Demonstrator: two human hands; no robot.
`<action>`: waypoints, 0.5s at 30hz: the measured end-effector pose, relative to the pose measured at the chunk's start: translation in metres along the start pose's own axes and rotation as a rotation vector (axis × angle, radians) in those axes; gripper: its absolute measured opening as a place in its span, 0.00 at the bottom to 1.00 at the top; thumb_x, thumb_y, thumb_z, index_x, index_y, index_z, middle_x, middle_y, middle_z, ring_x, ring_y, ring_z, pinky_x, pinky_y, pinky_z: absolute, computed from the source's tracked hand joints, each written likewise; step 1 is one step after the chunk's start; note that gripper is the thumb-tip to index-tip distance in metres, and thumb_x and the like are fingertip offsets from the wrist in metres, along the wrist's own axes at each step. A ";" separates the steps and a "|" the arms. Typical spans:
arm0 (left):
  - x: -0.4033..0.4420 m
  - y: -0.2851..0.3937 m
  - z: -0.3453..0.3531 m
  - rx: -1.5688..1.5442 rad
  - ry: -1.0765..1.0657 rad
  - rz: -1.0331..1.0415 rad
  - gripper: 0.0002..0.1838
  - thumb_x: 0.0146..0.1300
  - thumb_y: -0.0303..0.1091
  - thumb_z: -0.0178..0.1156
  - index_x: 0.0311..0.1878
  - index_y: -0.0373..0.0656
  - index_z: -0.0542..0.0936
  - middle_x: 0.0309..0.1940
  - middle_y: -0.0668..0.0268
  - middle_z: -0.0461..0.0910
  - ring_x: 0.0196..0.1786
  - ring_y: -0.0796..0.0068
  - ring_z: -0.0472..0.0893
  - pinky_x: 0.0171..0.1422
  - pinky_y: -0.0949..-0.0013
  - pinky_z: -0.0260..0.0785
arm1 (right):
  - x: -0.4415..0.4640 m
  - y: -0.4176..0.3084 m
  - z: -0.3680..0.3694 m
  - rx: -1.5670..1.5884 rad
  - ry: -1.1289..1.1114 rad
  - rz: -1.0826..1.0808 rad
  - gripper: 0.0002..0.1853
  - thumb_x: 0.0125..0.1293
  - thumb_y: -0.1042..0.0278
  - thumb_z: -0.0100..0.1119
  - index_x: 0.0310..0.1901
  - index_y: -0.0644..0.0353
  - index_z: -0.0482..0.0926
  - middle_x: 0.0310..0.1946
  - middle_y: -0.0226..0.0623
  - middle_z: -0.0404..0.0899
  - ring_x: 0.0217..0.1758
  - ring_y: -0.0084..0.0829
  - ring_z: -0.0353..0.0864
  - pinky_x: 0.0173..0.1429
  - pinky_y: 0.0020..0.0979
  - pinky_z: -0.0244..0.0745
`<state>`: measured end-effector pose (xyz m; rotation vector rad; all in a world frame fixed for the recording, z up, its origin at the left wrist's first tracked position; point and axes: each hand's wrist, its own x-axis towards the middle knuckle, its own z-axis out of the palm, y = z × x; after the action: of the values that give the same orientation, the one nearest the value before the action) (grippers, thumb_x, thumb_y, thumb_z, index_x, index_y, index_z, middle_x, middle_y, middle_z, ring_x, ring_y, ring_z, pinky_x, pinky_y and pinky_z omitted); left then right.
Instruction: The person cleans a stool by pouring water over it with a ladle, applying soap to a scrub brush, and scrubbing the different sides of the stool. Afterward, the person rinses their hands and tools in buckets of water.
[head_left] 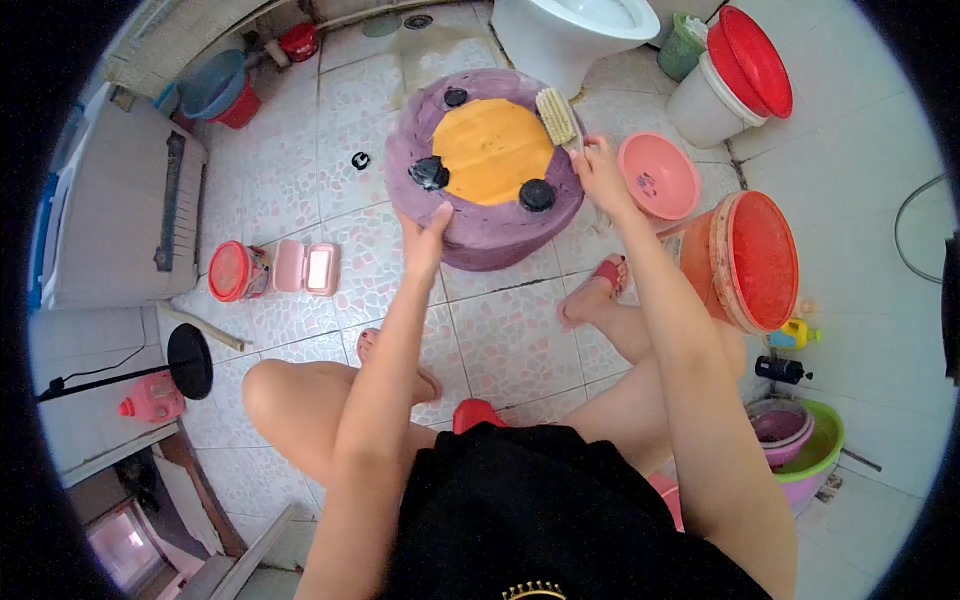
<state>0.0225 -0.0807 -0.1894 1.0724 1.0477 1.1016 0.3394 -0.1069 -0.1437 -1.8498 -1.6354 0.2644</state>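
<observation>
A round purple padded stool [490, 240] is tipped with its underside toward me, showing an orange wooden base [490, 150] and several black feet [537, 195]. White suds cling to one foot at the left. My left hand [425, 235] grips the stool's near left side, thumb on top and fingers partly hidden below. In my right hand [598, 175] is the handle of a scrub brush [556, 117], its pale bristles showing at the stool's right rim. The far side of the stool is out of sight.
A pink basin [659, 176] stands right of the stool, near an orange bucket [740, 262] and a white bucket [712, 105]. Behind is a toilet [575, 35]. On the left are a washing machine [120, 200], a red-lidded tub [238, 271] and an open pink soap box [306, 267].
</observation>
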 end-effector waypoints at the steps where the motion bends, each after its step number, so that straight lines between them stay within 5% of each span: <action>1: 0.005 0.010 -0.006 0.009 -0.019 -0.021 0.48 0.61 0.37 0.69 0.77 0.37 0.50 0.73 0.53 0.62 0.74 0.61 0.63 0.78 0.63 0.52 | -0.009 -0.003 -0.001 -0.024 0.008 -0.020 0.18 0.73 0.59 0.53 0.46 0.68 0.82 0.58 0.52 0.72 0.60 0.52 0.72 0.66 0.45 0.67; 7: 0.069 0.030 -0.046 0.146 -0.079 -0.086 0.36 0.63 0.40 0.67 0.70 0.36 0.67 0.61 0.55 0.78 0.63 0.62 0.76 0.70 0.62 0.64 | -0.064 -0.052 0.002 0.061 -0.053 0.090 0.16 0.73 0.59 0.55 0.42 0.68 0.80 0.53 0.52 0.72 0.58 0.51 0.73 0.63 0.43 0.69; 15: 0.124 0.053 -0.045 0.715 -0.031 0.215 0.34 0.64 0.45 0.65 0.65 0.31 0.70 0.58 0.44 0.78 0.62 0.51 0.78 0.66 0.58 0.68 | -0.132 -0.145 0.081 0.435 -0.148 0.070 0.16 0.74 0.60 0.53 0.41 0.69 0.77 0.47 0.51 0.69 0.48 0.49 0.74 0.56 0.42 0.71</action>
<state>-0.0123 0.0536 -0.1576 1.7951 1.3681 0.8802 0.1503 -0.2026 -0.1561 -1.5818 -1.4658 0.7412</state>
